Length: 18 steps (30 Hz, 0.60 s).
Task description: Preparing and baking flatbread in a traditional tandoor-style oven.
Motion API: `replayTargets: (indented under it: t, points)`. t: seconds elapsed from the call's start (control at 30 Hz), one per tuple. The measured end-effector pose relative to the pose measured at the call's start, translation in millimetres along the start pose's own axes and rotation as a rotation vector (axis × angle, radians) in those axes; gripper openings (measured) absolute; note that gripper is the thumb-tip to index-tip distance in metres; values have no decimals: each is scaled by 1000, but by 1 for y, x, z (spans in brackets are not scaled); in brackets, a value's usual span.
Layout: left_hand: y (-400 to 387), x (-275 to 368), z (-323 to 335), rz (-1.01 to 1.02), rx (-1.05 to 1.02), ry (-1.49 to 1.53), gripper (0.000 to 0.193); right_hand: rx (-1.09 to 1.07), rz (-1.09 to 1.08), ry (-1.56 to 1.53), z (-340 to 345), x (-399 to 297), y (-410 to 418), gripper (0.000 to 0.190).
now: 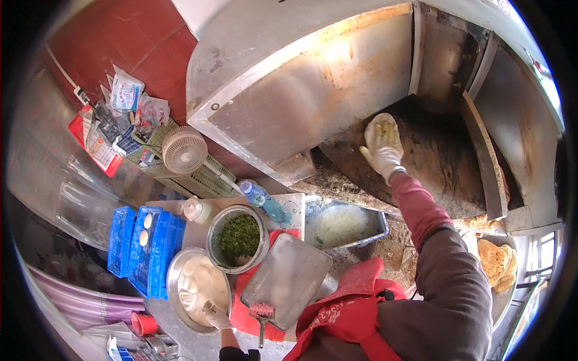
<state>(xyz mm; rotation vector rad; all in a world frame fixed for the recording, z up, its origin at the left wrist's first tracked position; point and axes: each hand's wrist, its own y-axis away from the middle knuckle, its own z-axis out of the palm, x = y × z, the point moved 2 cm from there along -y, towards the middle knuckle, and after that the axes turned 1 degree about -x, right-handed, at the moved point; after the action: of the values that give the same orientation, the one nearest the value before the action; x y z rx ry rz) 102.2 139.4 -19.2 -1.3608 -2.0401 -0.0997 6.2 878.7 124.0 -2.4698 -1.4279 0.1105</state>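
Note:
My right hand [383, 142], in a whitish glove with yellow-green stained fingers, reaches into the metal oven [311, 85]. A pale round piece, apparently dough, lies under its fingers, over the dark curved surface [433, 162]. My left hand [216, 315], in a thin light glove, reaches into a steel bowl [172, 289] of pale dough rounds [198, 282]; its fingers are at the dough, and whether they grip any is unclear. Right of that bowl, a metal tray [289, 280] lies on a red cloth [246, 289], with a red-headed spiked roller [262, 311] at its lower edge.
A steel pot of chopped greens [238, 237], a blue bottle [266, 203] and a white bottle [194, 210] stand behind the bowl. Blue crates [149, 252] are at left, beyond them a fan [185, 151]. Baked flatbreads [496, 264] lie at right. The oven's metal edge runs below my right arm.

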Motion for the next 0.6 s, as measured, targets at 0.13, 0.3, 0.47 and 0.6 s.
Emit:
replayTargets:
  t: [0.13,0.3,0.47,0.6]
  points:
    - [8,10,-5,-45,-23,-81,29,-47,-129,-111,7,-5,36,84]
    - [6,13,-2,-45,17,-87,28,-80,-85,-176,16,-11,-10,84]
    - [3,20,1,-108,-35,-63,29,-195,-235,-1,27,-11,-57,79]
    - [-4,-27,9,-44,51,-204,32,-303,-300,270,-24,-28,-54,77]
